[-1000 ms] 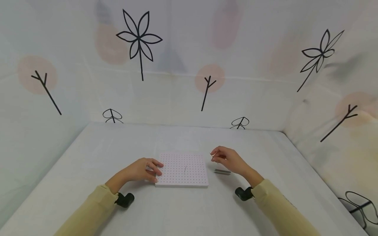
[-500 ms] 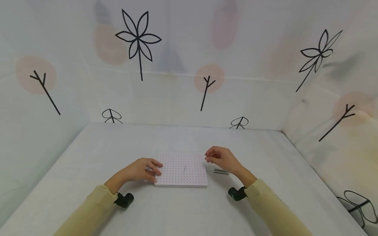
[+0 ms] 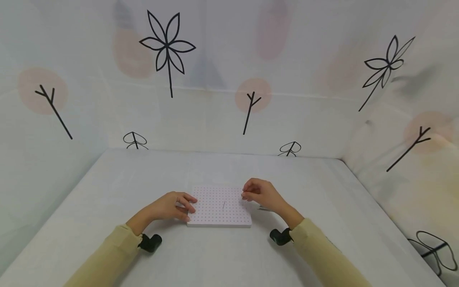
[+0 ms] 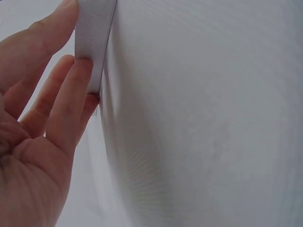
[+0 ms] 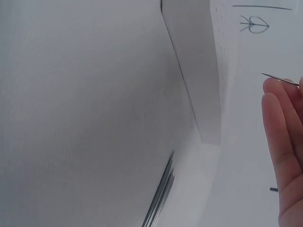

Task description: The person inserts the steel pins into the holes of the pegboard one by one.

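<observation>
A white pegboard (image 3: 209, 215) with a grid of small holes lies flat on the table. One thin needle (image 3: 224, 205) stands upright in it, right of its middle. My left hand (image 3: 170, 206) steadies the board's left side with relaxed fingers; in the left wrist view the fingertips (image 4: 83, 66) touch its side wall (image 4: 97, 33). Above the board's right edge is my right hand (image 3: 263, 194), pinching a slim metal needle (image 5: 276, 77) between thumb and fingers. The needle's pointed end sticks out past the fingertips in the right wrist view.
Several more needles (image 5: 161, 194) lie in a small bundle on the table just right of the board, partly covered by the right hand in the head view. White cloth with printed flowers (image 3: 167, 46) and twigs surrounds the table (image 3: 222, 259) at back and sides.
My right hand has moved left with its needle, from above the bundle to over the board's right edge. The left hand and the board have stayed in place.
</observation>
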The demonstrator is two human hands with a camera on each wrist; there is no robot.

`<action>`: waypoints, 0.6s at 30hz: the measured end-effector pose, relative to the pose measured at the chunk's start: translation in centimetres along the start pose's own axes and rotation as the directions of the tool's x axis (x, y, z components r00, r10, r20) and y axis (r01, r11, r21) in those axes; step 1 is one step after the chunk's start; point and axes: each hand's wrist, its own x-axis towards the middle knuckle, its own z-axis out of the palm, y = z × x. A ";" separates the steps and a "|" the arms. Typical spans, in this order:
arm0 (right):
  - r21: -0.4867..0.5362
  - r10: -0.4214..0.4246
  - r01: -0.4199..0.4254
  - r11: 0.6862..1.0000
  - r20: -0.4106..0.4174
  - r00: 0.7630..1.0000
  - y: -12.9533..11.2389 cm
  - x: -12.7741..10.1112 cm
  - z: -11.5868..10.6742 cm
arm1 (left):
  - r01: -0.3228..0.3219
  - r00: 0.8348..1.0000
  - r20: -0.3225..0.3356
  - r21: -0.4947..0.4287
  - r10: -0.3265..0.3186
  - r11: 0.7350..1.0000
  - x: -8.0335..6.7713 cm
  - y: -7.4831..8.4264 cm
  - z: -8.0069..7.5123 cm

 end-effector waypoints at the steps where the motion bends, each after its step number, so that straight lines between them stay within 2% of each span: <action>1: 0.002 0.000 0.000 1.000 0.000 1.000 0.0 0.0 0.1 | -0.002 1.000 -0.001 -0.001 0.002 1.000 0.0 0.0 0.0; 18: 0.085 0.005 -0.009 0.996 0.039 0.999 -0.2 0.5 2.0 | -0.013 1.000 0.004 -0.004 0.013 1.000 0.1 -0.2 -0.1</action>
